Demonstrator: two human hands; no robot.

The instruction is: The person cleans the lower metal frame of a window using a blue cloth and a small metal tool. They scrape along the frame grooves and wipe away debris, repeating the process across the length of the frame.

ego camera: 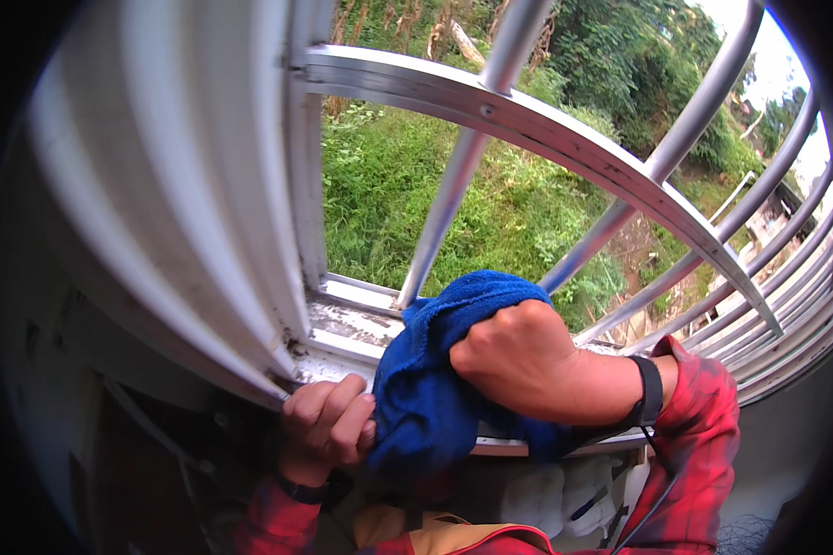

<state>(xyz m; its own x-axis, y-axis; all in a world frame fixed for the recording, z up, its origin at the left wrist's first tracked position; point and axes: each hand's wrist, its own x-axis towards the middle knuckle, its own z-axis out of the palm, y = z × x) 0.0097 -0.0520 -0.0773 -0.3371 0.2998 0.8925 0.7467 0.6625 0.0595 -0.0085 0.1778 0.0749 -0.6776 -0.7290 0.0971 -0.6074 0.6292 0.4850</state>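
A blue cloth (434,388) is bunched under my right hand (520,354), which is closed on it above the window sill. Folds of the cloth hang over the sill's inner edge. Just left of the cloth, my left hand (333,420) rests with curled fingers at the near edge of the dirty white window sill (330,364); whether it pinches a corner of the cloth cannot be told. The metal window frame (310,194) rises behind my left hand, with dark grime at its lower corner.
Metal tube bars (444,215) and a curved metal crosspiece (583,152) span the window opening. Ribbed pale panels (201,187) stand at the left. Outside are green plants (382,194). Below the sill are white containers (534,496) and a thin black cable (656,499) by my right sleeve.
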